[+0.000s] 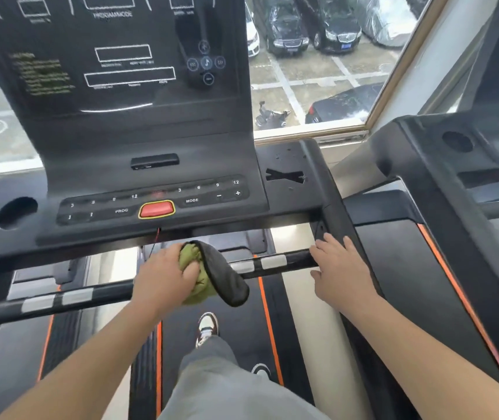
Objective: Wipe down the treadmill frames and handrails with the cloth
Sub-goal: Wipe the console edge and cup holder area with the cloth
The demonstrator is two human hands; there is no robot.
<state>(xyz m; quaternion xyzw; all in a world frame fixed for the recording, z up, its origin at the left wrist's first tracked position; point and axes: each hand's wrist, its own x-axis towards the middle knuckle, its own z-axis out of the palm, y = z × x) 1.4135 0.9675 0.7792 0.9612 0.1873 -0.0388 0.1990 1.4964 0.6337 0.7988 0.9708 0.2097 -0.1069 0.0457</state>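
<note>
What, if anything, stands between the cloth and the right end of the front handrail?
Only the right hand, resting flat at that end. The handrail between it and the cloth, gripped in the left hand, shows nothing else.

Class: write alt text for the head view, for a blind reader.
A person's left hand grips a green-and-black cloth against a treadmill's front handrail; the right hand rests flat at the handrail's right end. A console with a red button sits above.
</note>
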